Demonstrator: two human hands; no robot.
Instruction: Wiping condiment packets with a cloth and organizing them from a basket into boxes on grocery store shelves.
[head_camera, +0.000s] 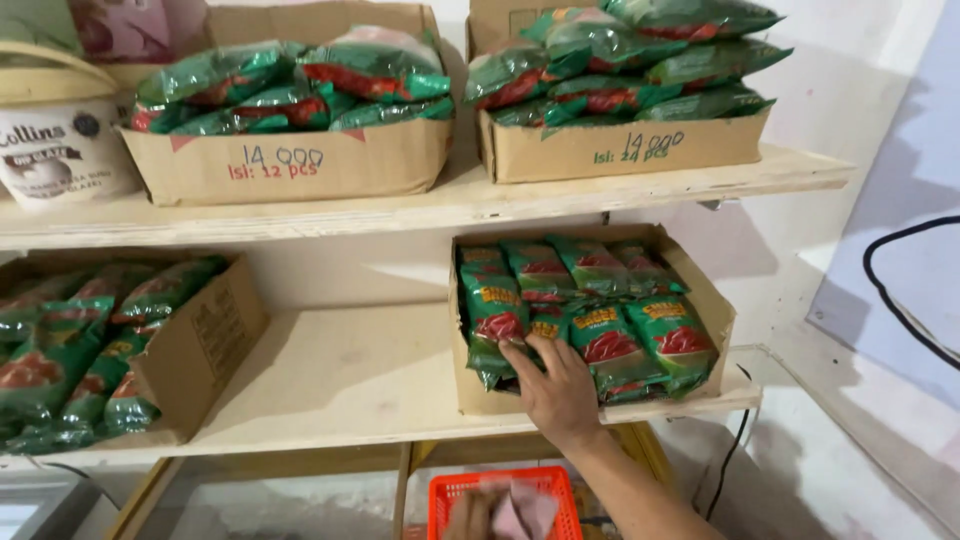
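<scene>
Up close, two pale wooden shelves sit against a white wall. On the lower shelf, near its right end, a cardboard box holds green and red snack bags packed side by side. The person's right hand reaches into the front of this box, fingers spread open and lying on the bags, gripping nothing. Another box of the same bags lies at the left end of this shelf, cut off by the picture's edge. Between the two boxes the shelf is bare wood with wide room.

On the upper shelf stand two more boxes of bags and a white tub at the left end, partly cut off.

Below the shelf, an orange basket shows at the bottom edge. The left hand is there, touching a pink cloth; it is blurry and cut off, so its grip cannot be told. A black cable hangs on the right wall.
</scene>
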